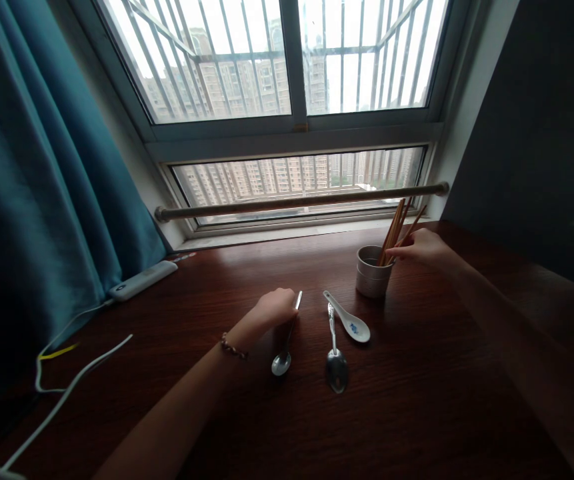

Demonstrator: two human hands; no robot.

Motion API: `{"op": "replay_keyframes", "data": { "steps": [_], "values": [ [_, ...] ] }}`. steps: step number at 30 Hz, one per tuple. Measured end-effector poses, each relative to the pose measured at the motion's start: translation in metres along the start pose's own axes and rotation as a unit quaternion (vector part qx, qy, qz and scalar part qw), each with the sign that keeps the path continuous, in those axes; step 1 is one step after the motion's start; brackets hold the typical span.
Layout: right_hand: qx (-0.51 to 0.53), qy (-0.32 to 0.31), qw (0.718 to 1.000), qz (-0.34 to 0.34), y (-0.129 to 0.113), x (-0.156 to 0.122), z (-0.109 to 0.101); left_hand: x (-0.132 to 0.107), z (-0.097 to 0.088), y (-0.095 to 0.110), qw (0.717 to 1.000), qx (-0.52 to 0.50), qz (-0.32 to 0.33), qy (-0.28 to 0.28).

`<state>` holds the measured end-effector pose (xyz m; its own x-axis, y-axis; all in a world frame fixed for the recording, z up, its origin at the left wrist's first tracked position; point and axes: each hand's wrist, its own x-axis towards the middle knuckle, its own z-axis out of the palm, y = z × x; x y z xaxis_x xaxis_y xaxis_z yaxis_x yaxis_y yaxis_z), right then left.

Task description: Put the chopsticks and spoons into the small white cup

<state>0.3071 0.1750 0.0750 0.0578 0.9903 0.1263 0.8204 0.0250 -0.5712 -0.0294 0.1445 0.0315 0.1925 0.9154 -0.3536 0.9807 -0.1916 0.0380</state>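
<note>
My left hand (277,307) is closed around the handle of a small metal spoon (281,363), whose bowl points toward me at the table. My right hand (419,248) pinches wooden chopsticks (391,233) that stand in a grey metal cup (373,280). Between my hands lies a larger metal spoon (337,367), bowl toward me. Beside it, a white ceramic soup spoon (354,327) with a blue mark rests at a slant, its handle end close to the metal spoon's handle.
A dark reddish wooden table (247,267) reaches a window with a metal rail (301,200) across it. At left are a teal curtain (51,167), a white power strip (144,280), white cables (71,390) and a yellow strip (59,352).
</note>
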Motion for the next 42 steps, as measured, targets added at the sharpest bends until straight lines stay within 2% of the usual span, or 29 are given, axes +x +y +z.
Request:
{"op": "replay_keyframes", "data": {
  "steps": [3,7,10,12,16,19,22,25,27,28,32,34,36,38,40,42],
  "values": [
    [-0.076,0.006,0.997,0.032,-0.004,-0.008,-0.014,0.004,0.004,0.0,1.0,-0.026,-0.004,-0.004],
    [-0.167,-0.055,0.983,0.049,-0.016,-0.022,-0.025,0.012,0.012,-0.002,0.997,-0.071,-0.011,-0.009],
    [-0.17,-0.078,0.982,0.033,-0.028,-0.034,-0.024,0.017,0.016,-0.005,0.993,-0.113,-0.012,-0.022],
    [-0.15,-0.096,0.984,-0.001,-0.037,-0.042,-0.021,0.02,0.016,-0.008,0.988,-0.146,-0.006,-0.04],
    [-0.082,-0.14,0.984,-0.073,-0.053,-0.054,-0.014,0.021,0.01,-0.01,0.97,-0.23,0.028,-0.071],
    [0.009,-0.195,0.975,-0.108,-0.063,-0.059,-0.004,0.01,-0.001,-0.004,0.946,-0.307,0.081,-0.07],
    [0.147,-0.254,0.949,-0.117,-0.073,-0.064,0.013,-0.011,-0.015,0.008,0.908,-0.384,0.158,-0.056],
    [0.294,-0.29,0.903,-0.12,-0.083,-0.071,0.031,-0.034,-0.023,0.022,0.867,-0.441,0.226,-0.048],
    [0.368,-0.274,0.881,-0.118,-0.088,-0.075,0.039,-0.045,-0.025,0.03,0.845,-0.468,0.257,-0.043],
    [0.389,-0.249,0.879,-0.117,-0.09,-0.076,0.04,-0.048,-0.025,0.034,0.835,-0.479,0.268,-0.038],
    [0.399,-0.145,0.899,-0.105,-0.093,-0.079,0.039,-0.054,-0.023,0.042,0.805,-0.518,0.29,0.004],
    [0.413,-0.161,0.891,-0.097,-0.093,-0.08,0.036,-0.055,-0.021,0.044,0.796,-0.529,0.292,0.031],
    [0.456,-0.194,0.863,-0.101,-0.093,-0.082,0.033,-0.057,-0.02,0.046,0.791,-0.535,0.291,0.061],
    [0.497,-0.19,0.84,-0.11,-0.093,-0.083,0.027,-0.058,-0.019,0.048,0.785,-0.541,0.285,0.104],
    [0.501,-0.11,0.851,-0.116,-0.089,-0.082,0.016,-0.059,-0.018,0.049,0.775,-0.546,0.27,0.166],
    [0.485,0.024,0.865,-0.127,-0.081,-0.077,-0.001,-0.057,-0.018,0.049,0.762,-0.55,0.246,0.239]
  ]
}}
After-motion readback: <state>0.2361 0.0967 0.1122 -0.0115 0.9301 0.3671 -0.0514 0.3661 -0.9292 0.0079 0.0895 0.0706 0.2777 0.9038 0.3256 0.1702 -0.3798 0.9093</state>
